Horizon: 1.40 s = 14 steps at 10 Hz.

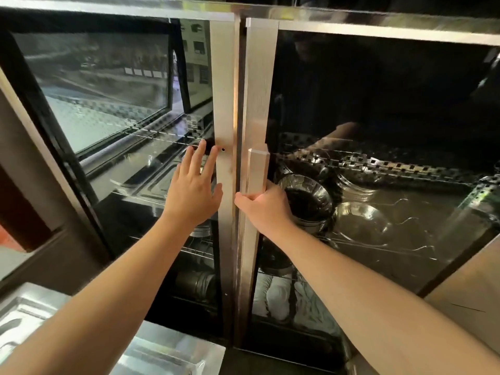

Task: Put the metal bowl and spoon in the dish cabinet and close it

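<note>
A steel dish cabinet with two glass doors fills the view. My left hand (196,185) lies flat, fingers spread, against the left door (224,104) near its inner edge. My right hand (263,203) grips the lower end of the vertical handle (257,171) on the right door (261,77). Both doors look shut or nearly shut, with a narrow gap between them. Behind the right glass a stack of metal bowls (308,201) and a single metal bowl (361,223) rest on a wire shelf. I cannot make out the spoon.
Behind the left glass sit metal trays (151,174) and stacked cups (196,282). White dishes (276,296) stand on the lower right shelf. A steel tray (167,350) lies at the bottom left. A beige surface (465,288) borders the cabinet on the right.
</note>
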Motion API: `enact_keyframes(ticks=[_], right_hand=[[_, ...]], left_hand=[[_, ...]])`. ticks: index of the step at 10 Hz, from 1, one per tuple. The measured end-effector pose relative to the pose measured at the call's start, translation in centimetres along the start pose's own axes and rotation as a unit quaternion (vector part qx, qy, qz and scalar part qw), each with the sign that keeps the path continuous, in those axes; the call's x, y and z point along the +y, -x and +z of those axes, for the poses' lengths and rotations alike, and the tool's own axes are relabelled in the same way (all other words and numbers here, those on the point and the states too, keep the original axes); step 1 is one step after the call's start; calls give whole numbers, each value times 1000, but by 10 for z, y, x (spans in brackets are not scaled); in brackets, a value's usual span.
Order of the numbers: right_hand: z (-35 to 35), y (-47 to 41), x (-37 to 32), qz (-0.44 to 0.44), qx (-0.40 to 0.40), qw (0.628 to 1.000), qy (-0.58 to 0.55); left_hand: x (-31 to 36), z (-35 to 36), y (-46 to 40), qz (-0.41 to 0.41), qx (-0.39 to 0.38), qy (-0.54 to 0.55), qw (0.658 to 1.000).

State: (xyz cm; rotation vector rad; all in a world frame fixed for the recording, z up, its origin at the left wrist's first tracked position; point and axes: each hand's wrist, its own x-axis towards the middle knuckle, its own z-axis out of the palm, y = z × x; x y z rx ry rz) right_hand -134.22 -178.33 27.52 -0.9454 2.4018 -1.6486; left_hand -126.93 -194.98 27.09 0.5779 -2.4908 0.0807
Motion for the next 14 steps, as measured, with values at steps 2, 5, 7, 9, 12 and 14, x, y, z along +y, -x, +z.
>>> enact_keyframes(ticks=[2, 5, 7, 9, 12, 14], right_hand=[[10, -7, 11, -24, 41, 999, -4], [19, -21, 20, -82, 78, 993, -27], [20, -26, 21, -78, 79, 993, -39], [17, -23, 18, -83, 76, 994, -16], [8, -11, 6, 12, 5, 1000, 10], [-35, -1, -13, 89, -104, 989, 51]], left_hand=[[6, 8, 4, -24, 1, -1, 1000], [12, 22, 7, -39, 25, 15, 999], [13, 20, 7, -34, 24, 9, 999], [14, 14, 7, -32, 12, 15, 999], [14, -17, 20, -23, -49, 60, 997], [20, -54, 26, 14, -33, 90, 995]])
